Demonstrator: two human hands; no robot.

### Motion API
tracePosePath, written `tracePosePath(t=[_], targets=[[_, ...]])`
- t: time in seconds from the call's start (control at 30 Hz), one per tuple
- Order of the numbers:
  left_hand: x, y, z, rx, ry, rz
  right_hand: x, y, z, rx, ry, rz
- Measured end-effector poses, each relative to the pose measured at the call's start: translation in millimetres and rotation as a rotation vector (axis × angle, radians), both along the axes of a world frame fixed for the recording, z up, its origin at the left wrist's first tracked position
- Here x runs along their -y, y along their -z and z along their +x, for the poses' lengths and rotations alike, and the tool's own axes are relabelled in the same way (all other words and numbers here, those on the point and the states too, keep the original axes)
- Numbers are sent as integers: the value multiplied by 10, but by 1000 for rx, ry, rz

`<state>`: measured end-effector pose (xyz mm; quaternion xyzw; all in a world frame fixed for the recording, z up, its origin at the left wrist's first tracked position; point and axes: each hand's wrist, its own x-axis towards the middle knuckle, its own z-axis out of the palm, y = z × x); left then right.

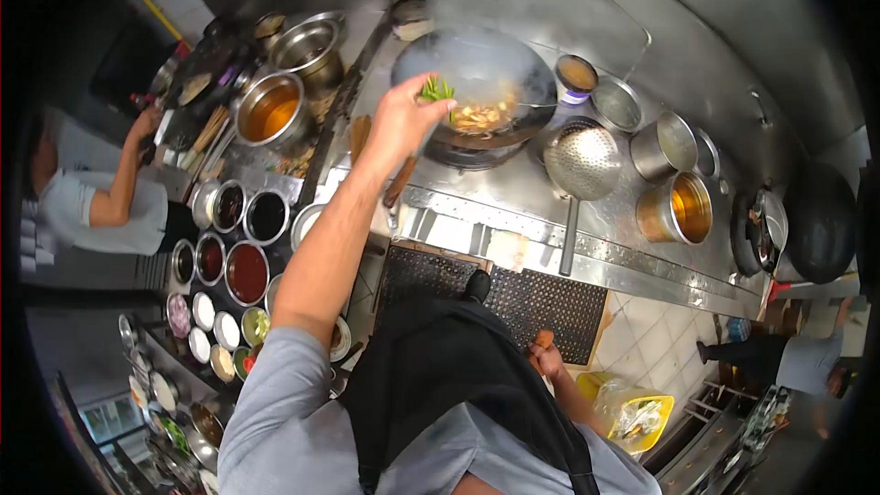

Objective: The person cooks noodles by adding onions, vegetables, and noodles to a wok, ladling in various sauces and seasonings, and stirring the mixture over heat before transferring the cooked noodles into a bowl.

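Note:
Over the wok, my left hand is closed on a small bunch of cut scallions. Beneath them, brownish pieces of food lie in the steaming wok. A wooden handle sticks out from the wok's near left side, below my wrist. My right hand is low at my right side, its fingers curled round a small orange-brown thing whose kind I cannot make out.
Right of the wok are a perforated strainer and a pot of amber liquid. Sauce bowls stand at left, near a co-worker. A yellow bin is on the floor at right; another person stands beyond.

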<state>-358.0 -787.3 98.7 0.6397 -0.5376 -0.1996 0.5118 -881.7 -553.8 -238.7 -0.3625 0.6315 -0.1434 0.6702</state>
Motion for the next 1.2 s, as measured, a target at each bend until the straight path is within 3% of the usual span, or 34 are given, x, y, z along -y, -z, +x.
tracePosePath(t=[0.07,0.13,0.23,0.27,0.33,0.43,0.47,0.53,0.67,0.73,0.8,0.9,1.0,1.07,1.2], targets=[[688,364,64,83,-46,44,-17,-74,-193,139,114,16],[1179,615,146,193,-115,24,-60,43,-430,90,147,39],[1627,717,253,131,-305,-67,-16,-181,-566,149,228,114],[1711,712,304,249,-329,9,42,-207,-602,151,220,92],[1889,778,356,-38,-226,126,143,-290,-643,154,206,50],[1988,848,459,-278,-138,182,392,-372,-665,74,55,30],[1971,848,504,-238,-162,169,514,-499,-584,36,23,-34],[1751,890,562,-155,-216,143,755,-899,-352,-37,-43,-162],[913,1474,484,424,-86,271,1185,-1169,-33,43,4,-149],[485,1477,171,634,-79,243,1378,-1200,171,132,62,-166],[270,1605,103,672,0,778,1594,-1367,495,137,39,-179],[56,1526,325,488,-23,706,1706,-1363,836,135,5,-280],[-459,1110,533,212,36,704,1636,-1468,1122,171,72,-244],[-825,803,780,230,157,482,1573,-1412,1227,181,67,-228],[-1004,491,1125,286,303,699,1435,-1347,1433,171,118,-233]])
